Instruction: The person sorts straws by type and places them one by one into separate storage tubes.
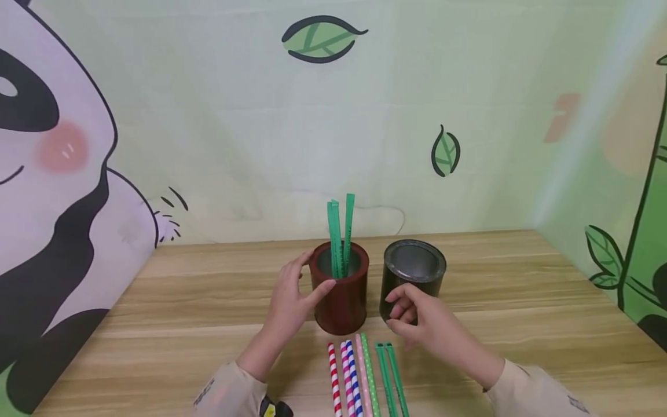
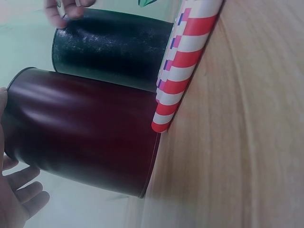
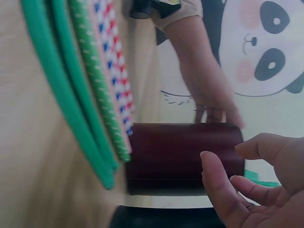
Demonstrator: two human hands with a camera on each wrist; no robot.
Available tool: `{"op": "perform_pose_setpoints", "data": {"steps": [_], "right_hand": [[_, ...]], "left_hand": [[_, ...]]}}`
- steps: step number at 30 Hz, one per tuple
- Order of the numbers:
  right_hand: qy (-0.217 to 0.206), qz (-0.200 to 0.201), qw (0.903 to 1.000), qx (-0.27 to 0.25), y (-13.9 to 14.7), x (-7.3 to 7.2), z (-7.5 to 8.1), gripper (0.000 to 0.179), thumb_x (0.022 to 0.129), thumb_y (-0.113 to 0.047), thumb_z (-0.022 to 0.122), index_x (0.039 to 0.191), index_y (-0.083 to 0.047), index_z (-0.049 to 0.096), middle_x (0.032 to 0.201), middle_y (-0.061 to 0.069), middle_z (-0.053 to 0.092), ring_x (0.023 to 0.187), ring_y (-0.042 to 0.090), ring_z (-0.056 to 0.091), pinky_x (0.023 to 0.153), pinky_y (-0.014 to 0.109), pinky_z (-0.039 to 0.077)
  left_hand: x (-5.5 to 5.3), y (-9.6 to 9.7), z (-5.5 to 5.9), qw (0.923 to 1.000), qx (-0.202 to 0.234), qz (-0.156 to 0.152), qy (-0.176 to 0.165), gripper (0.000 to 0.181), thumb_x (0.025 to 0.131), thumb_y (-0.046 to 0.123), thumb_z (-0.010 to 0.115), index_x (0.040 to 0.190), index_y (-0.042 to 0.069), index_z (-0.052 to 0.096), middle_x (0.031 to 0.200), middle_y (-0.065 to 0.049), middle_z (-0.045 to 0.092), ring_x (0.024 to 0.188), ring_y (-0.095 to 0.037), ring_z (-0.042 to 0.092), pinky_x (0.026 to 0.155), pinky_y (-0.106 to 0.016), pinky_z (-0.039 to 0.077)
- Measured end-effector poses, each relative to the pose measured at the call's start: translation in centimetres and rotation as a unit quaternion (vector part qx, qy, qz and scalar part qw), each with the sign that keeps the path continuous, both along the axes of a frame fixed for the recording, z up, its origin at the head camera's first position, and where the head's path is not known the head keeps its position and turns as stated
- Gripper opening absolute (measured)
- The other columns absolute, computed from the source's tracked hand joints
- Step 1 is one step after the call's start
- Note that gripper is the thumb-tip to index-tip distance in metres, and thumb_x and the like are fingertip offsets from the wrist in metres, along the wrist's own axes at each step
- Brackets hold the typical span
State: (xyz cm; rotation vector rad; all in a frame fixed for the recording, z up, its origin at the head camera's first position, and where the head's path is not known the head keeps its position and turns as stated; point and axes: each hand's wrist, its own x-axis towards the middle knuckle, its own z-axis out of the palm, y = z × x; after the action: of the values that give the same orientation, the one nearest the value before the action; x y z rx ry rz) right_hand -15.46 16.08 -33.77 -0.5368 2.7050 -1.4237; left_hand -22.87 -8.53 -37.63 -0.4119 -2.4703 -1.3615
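A: Nearest?
B: 7 straws (image 1: 363, 376) on the surface (image 1: 172, 324), just short of the maroon can (image 1: 341, 307).
A: Fingers?
B: Right hand (image 1: 424, 317): half-bent, holding nothing, before the black can (image 1: 417, 269). Left hand (image 1: 289, 296): gripping the maroon can's rim.
A: Risk?
B: Should that grip slacken, a knock could tip it, spilling the green straws (image 1: 335, 237) inside.

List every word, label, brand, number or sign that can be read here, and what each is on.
No text is readable in any view.
Upright green straws in the dark red can: small dark print, too small to read.
Left sleeve and right sleeve: dark marks, too small to tell whether they are lettering.
Backdrop: faded red mark, not legible.
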Motion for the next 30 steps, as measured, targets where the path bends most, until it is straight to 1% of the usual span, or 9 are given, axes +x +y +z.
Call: {"op": "perform_pose_setpoints", "data": {"steps": [1, 6, 10, 14, 16, 22, 30], "right_hand": [[-0.007, -0.001, 1.0, 0.002, 0.1, 0.0, -0.3, 0.032, 0.087, -0.012, 0.067, 0.112, 0.0, 0.053, 0.09, 0.007, 0.06, 0.07, 0.007, 0.058, 0.055, 0.026, 0.054], [-0.012, 0.004, 0.9997, 0.023, 0.3, 0.4, -2.0, 0.03, 0.086, -0.012, 0.068, 0.109, 0.002, 0.054, 0.085, 0.003, 0.059, 0.066, 0.004, 0.053, 0.054, 0.02, 0.049], [-0.038, 0.017, 0.9988, 0.025, 0.5, 1.0, -3.5, 0.029, 0.085, -0.009, 0.067, 0.107, 0.004, 0.054, 0.082, 0.003, 0.057, 0.059, 0.004, 0.052, 0.05, 0.022, 0.05], [-0.068, 0.02, 0.9971, 0.026, 0.5, 1.7, -4.5, 0.029, 0.084, -0.006, 0.067, 0.107, 0.004, 0.052, 0.079, 0.003, 0.056, 0.052, 0.01, 0.056, 0.044, 0.024, 0.051], [-0.077, 0.02, 0.9965, 0.025, 0.5, 2.0, -4.9, 0.03, 0.083, -0.005, 0.066, 0.107, 0.004, 0.052, 0.078, 0.004, 0.056, 0.05, 0.013, 0.056, 0.043, 0.025, 0.051], [-0.102, 0.023, 0.9944, 0.013, 0.5, 2.3, -5.5, 0.03, 0.08, 0.0, 0.065, 0.106, 0.006, 0.051, 0.077, 0.005, 0.055, 0.054, 0.012, 0.055, 0.042, 0.027, 0.052], [-0.106, 0.019, 0.9937, 0.033, 0.5, 2.8, -6.2, 0.03, 0.079, -0.001, 0.066, 0.105, 0.004, 0.051, 0.075, 0.004, 0.055, 0.05, 0.012, 0.056, 0.042, 0.026, 0.051]], "left_hand": [[0.0, 0.0, 0.0, 1.0, -0.001, 0.0, 0.0, 0.075, 0.083, 0.044, 0.072, 0.144, 0.014, 0.042, 0.142, -0.009, 0.049, 0.133, -0.028, 0.043, 0.107, -0.054, 0.04], [-0.2, 0.0, 0.0, 1.0, -0.004, 0.0, 0.0, 0.075, 0.083, 0.045, 0.071, 0.145, 0.014, 0.041, 0.143, -0.008, 0.049, 0.133, -0.028, 0.043, 0.107, -0.054, 0.041], [-0.2, 0.0, 0.0, 1.0, -0.005, -0.001, -0.002, 0.075, 0.083, 0.045, 0.071, 0.145, 0.013, 0.041, 0.143, -0.008, 0.049, 0.134, -0.028, 0.043, 0.107, -0.054, 0.041], [-0.1, 0.0, 0.0, 1.0, -0.004, -0.003, -0.007, 0.076, 0.083, 0.045, 0.071, 0.145, 0.013, 0.041, 0.144, -0.008, 0.047, 0.134, -0.028, 0.042, 0.108, -0.054, 0.04], [-0.1, 0.0, 0.1, 0.9999, -0.003, -0.004, -0.011, 0.075, 0.083, 0.045, 0.071, 0.145, 0.014, 0.041, 0.144, -0.008, 0.047, 0.135, -0.028, 0.042, 0.108, -0.054, 0.04], [-0.1, 0.0, 0.0, 0.9999, -0.001, -0.004, -0.014, 0.076, 0.083, 0.046, 0.071, 0.145, 0.014, 0.041, 0.144, -0.008, 0.047, 0.135, -0.028, 0.041, 0.109, -0.055, 0.039], [-0.1, 0.0, 0.0, 0.9999, -0.001, -0.006, -0.016, 0.077, 0.083, 0.048, 0.07, 0.146, 0.015, 0.04, 0.145, -0.008, 0.046, 0.135, -0.028, 0.041, 0.109, -0.054, 0.039]]}}
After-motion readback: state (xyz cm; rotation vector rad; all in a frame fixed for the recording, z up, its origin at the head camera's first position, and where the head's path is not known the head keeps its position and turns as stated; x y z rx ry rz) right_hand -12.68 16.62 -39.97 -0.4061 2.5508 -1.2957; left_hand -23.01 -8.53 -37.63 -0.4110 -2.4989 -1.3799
